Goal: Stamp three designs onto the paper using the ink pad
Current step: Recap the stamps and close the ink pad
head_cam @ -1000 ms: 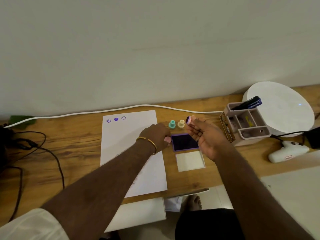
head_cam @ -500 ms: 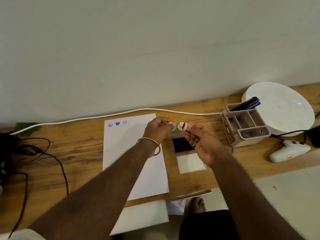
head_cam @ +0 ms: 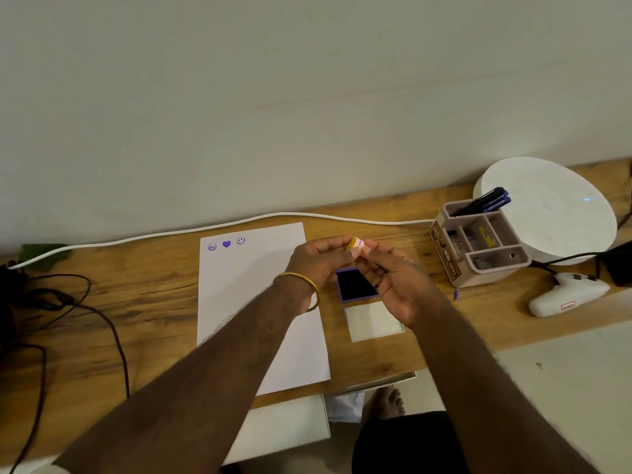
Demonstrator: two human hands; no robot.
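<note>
A small stamp (head_cam: 355, 243) was pinched between both hands (head_cam: 359, 268) above the ink pad (head_cam: 355, 285); fingers could be inked, smudging the paper (head_cam: 246, 302).

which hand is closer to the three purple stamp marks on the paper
Left. The left hand is just right of the stamp marks; the right hand is farther right, over the ink pad.

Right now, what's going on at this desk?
A person is stamping a sheet of paper on a wooden desk. Three purple prints already sit in a row at the paper's top corner. Both hands, the left hand and the right hand, hold a small stamp together above the open ink pad. The pad's lid lies just in front of it.
</note>
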